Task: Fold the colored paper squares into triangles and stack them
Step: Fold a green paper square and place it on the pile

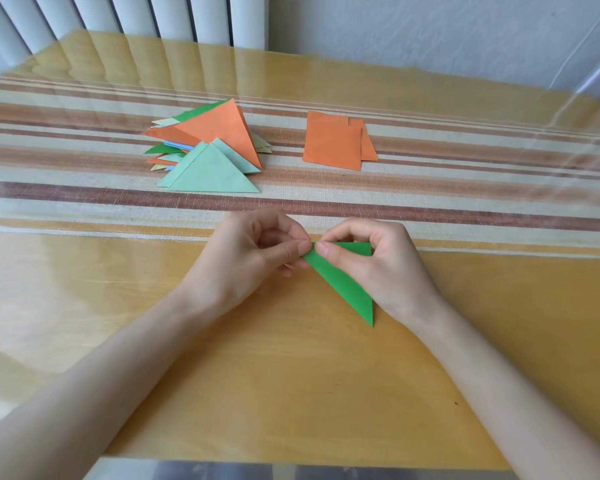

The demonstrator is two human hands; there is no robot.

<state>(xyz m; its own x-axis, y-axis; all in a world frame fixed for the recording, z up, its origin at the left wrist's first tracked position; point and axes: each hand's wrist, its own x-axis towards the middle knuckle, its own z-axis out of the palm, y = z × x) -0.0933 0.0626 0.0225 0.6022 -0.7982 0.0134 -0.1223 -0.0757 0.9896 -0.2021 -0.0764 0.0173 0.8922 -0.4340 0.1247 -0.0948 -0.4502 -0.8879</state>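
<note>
A green paper triangle (343, 285) lies folded near the middle of the table, its long edge running down to the right. My left hand (253, 258) pinches its upper left corner between thumb and fingers. My right hand (378, 261) pinches the same corner from the right and covers part of the paper. Farther back at the left sits a loose pile of folded triangles (212, 147) in orange, green, blue and pale green, with a pale green triangle (212, 174) leaning at its front. To the right lie unfolded orange squares (333, 142), overlapping.
The table (153, 341) has a glossy clear cover over a yellow cloth with brown and cream stripes across the back half. A white radiator (136, 15) and a wall stand behind the far edge. The near edge runs along the bottom.
</note>
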